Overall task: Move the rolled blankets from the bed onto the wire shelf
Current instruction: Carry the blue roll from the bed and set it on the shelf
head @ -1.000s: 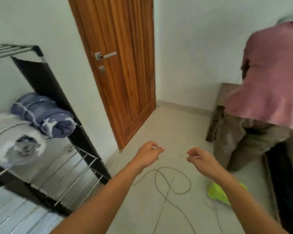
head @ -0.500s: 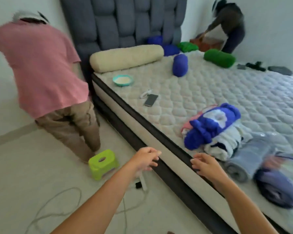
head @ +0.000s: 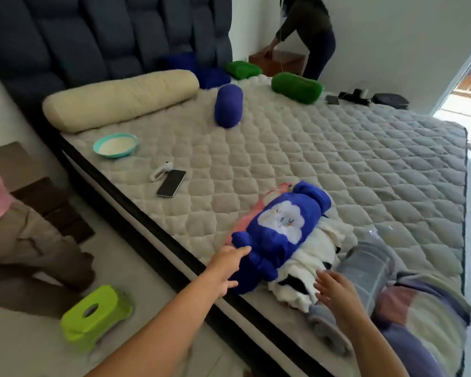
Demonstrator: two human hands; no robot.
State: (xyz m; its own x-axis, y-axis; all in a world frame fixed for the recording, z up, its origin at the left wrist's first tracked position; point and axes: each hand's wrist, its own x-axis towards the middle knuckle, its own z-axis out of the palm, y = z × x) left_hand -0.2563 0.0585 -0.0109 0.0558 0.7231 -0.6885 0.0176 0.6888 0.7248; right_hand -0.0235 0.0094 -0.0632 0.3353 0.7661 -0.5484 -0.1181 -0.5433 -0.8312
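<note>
At the near edge of the quilted grey mattress bed (head: pixel 337 148), left hand (head: pixel 226 270) is spread open, fingers touching the bright blue rolled blanket with a white cloud patch (head: pixel 278 229). Right hand (head: pixel 335 292) is open too, hovering at the white-and-black rolled blanket (head: pixel 305 278). Mattress beyond is mostly bare.

No legible txt, labels, nos. or signs anywhere in view.

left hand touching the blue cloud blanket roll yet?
Touching. Head view: left hand fingertips press against the near end of the blue cloud blanket roll, no gap.
</note>
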